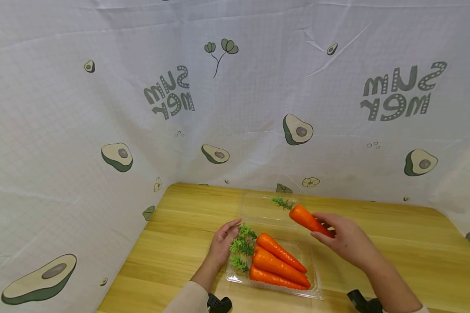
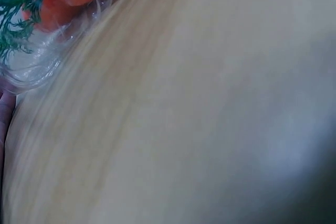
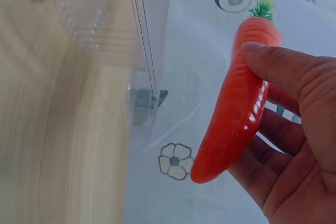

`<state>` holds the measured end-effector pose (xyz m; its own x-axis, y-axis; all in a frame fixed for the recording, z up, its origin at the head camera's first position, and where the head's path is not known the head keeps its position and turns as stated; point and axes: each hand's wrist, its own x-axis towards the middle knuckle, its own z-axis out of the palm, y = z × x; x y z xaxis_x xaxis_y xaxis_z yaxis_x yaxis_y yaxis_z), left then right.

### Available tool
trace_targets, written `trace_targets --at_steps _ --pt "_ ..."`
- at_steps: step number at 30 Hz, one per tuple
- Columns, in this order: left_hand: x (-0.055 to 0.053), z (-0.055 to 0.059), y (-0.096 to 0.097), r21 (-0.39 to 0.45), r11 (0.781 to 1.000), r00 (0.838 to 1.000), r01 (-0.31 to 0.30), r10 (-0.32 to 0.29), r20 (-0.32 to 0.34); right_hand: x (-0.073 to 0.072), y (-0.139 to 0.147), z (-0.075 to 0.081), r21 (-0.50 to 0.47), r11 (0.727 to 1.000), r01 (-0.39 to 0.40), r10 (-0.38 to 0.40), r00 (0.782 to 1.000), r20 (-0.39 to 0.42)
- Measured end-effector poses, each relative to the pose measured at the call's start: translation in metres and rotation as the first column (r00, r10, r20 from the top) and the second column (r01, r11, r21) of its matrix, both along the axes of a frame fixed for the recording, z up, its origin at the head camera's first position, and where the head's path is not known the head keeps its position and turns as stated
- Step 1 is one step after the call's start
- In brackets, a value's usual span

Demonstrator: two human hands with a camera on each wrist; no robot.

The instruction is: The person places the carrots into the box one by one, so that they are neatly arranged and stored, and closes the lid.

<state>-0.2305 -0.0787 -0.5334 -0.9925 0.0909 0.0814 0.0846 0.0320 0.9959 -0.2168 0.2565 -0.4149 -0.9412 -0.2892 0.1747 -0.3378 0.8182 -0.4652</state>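
Note:
In the head view, my right hand (image 1: 346, 239) holds a toy carrot (image 1: 306, 218) above the back right of a clear plastic box. Its green top points to the back left. The right wrist view shows the thumb and fingers around the orange carrot (image 3: 236, 103). Several more carrots (image 1: 278, 263) lie in the open clear box (image 1: 274, 284), their leafy tops to the left. My left hand (image 1: 220, 243) is at the box's left side, fingers extended forward by the leaves. Only a sliver of that hand appears in the left wrist view, beside the box edge (image 2: 39, 74).
The clear lid (image 1: 258, 206) is folded back behind the box on the wooden table (image 1: 180, 226). A white curtain (image 1: 239, 108) printed with avocados hangs behind and to the left. Black wrist devices (image 1: 219, 303) show near both forearms.

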Motion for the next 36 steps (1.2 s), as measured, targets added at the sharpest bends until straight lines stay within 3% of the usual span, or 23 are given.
trace_targets --at_steps 20,36 --pt "0.002 0.002 0.001 0.012 1.000 1.000 -0.004 0.004 0.012 0.014 -0.025 0.004 -0.013 0.997 -0.079 0.078 0.997 -0.014" --pt "0.001 0.000 0.001 0.014 1.000 1.000 -0.005 0.004 0.011 0.013 -0.046 -0.016 -0.033 0.991 -0.133 0.134 0.990 0.049"
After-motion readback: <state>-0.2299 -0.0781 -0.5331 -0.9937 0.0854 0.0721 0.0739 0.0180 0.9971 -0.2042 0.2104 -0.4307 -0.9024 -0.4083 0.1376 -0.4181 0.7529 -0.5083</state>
